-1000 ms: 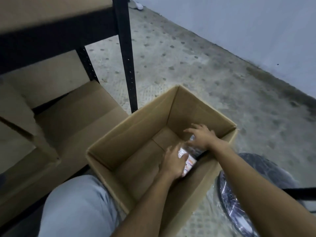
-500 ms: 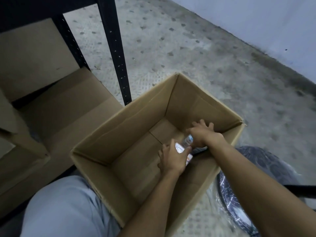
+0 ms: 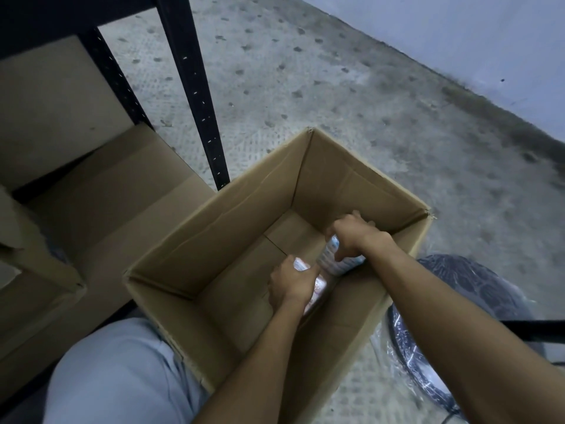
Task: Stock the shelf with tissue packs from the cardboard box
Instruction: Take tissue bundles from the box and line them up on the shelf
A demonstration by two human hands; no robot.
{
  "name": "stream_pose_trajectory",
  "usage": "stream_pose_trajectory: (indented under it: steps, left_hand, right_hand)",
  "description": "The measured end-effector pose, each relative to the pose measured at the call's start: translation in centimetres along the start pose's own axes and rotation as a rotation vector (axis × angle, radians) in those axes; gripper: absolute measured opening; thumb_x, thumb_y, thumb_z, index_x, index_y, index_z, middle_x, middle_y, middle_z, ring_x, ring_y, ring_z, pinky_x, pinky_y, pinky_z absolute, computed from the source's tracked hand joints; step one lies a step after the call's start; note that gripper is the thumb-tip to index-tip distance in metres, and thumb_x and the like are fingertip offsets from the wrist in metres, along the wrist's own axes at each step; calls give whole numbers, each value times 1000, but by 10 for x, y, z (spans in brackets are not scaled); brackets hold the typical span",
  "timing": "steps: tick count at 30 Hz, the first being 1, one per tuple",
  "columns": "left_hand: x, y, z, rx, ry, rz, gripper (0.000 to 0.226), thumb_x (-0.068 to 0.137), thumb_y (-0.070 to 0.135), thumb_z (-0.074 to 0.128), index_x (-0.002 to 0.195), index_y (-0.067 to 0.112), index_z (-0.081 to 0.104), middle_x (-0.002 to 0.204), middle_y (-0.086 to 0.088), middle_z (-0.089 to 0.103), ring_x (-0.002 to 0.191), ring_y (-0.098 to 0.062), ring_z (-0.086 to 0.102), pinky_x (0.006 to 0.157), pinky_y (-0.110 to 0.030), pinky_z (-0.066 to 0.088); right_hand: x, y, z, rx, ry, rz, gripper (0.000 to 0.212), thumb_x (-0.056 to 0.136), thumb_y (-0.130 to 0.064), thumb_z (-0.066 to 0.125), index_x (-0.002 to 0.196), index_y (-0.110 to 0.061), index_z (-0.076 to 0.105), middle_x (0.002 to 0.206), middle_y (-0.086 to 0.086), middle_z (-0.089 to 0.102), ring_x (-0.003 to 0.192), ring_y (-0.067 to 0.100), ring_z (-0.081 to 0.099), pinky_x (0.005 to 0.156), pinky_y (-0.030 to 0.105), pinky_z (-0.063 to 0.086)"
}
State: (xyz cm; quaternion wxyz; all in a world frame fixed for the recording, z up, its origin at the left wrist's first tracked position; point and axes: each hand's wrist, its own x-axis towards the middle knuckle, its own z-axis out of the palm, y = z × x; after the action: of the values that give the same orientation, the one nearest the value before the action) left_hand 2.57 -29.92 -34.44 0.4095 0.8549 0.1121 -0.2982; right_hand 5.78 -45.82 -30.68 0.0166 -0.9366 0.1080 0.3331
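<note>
An open cardboard box [image 3: 232,221] stands on the floor in front of me, its bottom mostly bare. Both my hands reach into its near right corner. My left hand [image 3: 292,284] is closed around a white tissue pack with pink print [image 3: 318,289], low against the box wall. My right hand [image 3: 354,237] grips a second white pack with blue print [image 3: 339,264], held a little higher. Much of each pack is hidden by my fingers. The black shelf post [image 3: 195,90] rises just beyond the box's left corner.
Flattened and folded cardboard [image 3: 101,191] lies under the shelf at the left. My knee in grey trousers [image 3: 116,374] is at the bottom left. A dark round object wrapped in plastic [image 3: 452,301] sits right of the box. Speckled concrete floor [image 3: 336,87] runs to a pale wall.
My hands have closed on the two packs and drawn slightly apart, the right one lifting its pack. The view has tilted down and nearer to the box.
</note>
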Motion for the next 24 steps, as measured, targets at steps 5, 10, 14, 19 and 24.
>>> stream_pose_trajectory:
  steps: [5,10,14,19,24]
  left_hand:
    - [-6,-7,-21,-38,-15,56,27,69,42,68,89,24,68,87,3,71,84,-21,66,78,-32,56]
    - [-20,-7,-59,-7,4,173,27,73,31,73,99,25,71,96,-1,72,93,-21,67,78,-24,51]
    - [-37,1,-100,55,36,266,32,75,31,72,107,29,71,104,0,72,98,-21,65,74,-19,43]
    - [-67,9,-151,81,75,355,32,66,38,70,98,38,70,97,6,72,92,-19,66,81,-27,52]
    - [-104,18,-203,51,90,464,24,66,34,70,90,36,71,88,12,70,82,-10,64,77,-28,54]
  right_hand:
    - [-13,-1,-4,155,71,18,52,70,-30,75,119,-31,58,117,3,53,113,28,38,91,49,45]
    - [-34,-13,-12,260,169,-3,44,65,-40,77,106,-37,63,104,-4,52,106,24,45,90,47,47]
    - [-56,-23,-18,336,242,-15,44,59,-46,74,101,-41,62,100,-6,55,100,22,50,84,45,50]
    - [-98,-45,-38,431,385,-28,48,49,-54,67,96,-44,65,95,-7,60,99,23,52,83,44,51]
    - [-153,-67,-64,475,551,-46,48,52,-53,69,98,-39,67,95,-9,61,99,20,52,82,42,51]
